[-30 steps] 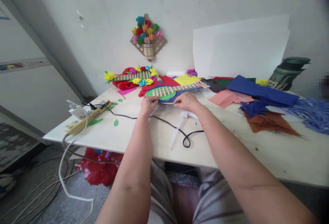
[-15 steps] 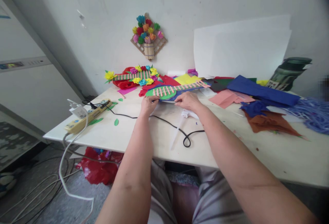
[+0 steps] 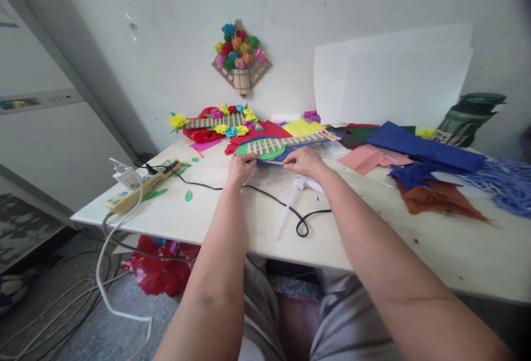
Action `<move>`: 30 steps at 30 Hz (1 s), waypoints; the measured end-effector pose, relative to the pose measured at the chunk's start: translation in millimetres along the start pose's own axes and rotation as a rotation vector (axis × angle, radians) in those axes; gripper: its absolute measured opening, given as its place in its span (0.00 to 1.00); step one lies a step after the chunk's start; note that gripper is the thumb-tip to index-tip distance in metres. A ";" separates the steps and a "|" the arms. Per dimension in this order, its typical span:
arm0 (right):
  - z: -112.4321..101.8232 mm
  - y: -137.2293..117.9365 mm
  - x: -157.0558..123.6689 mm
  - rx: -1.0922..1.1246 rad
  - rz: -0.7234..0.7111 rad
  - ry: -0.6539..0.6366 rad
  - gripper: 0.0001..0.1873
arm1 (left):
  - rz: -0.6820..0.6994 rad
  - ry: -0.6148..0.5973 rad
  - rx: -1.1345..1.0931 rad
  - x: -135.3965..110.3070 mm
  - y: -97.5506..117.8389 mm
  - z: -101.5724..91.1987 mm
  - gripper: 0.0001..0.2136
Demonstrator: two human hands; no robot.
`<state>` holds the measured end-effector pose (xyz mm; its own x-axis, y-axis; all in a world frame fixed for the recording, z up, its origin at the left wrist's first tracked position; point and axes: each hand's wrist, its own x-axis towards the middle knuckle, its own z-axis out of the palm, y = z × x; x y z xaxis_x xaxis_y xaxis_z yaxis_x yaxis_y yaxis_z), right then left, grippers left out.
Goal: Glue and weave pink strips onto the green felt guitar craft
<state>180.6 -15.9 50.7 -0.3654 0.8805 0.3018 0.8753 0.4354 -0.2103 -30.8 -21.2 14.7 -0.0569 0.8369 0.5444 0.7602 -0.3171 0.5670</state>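
Note:
Both arms reach forward over the white table (image 3: 373,239). My left hand (image 3: 239,167) is closed at the near left edge of a flat craft piece (image 3: 276,146), a green oval with pale stick slats on blue paper. My right hand (image 3: 306,163) grips the same piece's near edge with curled fingers. A white glue gun (image 3: 306,184) lies just under my right wrist, its black cord (image 3: 298,223) looping toward me.
A second slatted piece with paper flowers (image 3: 219,120) lies at the back left. A flower basket craft (image 3: 240,62) hangs on the wall. Coloured paper sheets (image 3: 415,148) cover the right side. A power strip (image 3: 141,187) sits at the left edge. White sheets (image 3: 390,79) lean on the wall.

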 end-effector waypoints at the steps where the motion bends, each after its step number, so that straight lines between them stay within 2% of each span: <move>1: -0.2 -0.4 -0.3 -0.004 0.005 0.003 0.11 | -0.002 -0.001 -0.008 0.1 -0.5 0.4 0.09; 9: 0.5 -3.1 -2.8 0.007 -0.053 -0.064 0.10 | -0.024 0.005 -0.012 1.0 -2.0 1.6 0.08; 13: 2.2 -1.5 -1.4 -0.006 -0.015 -0.014 0.11 | -0.027 0.007 -0.029 0.2 0.3 0.5 0.09; 30: 3.4 -2.9 0.1 -0.029 0.025 0.016 0.13 | -0.017 0.009 0.022 -0.1 1.9 0.2 0.09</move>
<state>177.0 -16.4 48.2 -0.3383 0.8881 0.3113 0.8932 0.4072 -0.1909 -29.2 -21.8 15.6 -0.0752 0.8381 0.5403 0.7729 -0.2934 0.5627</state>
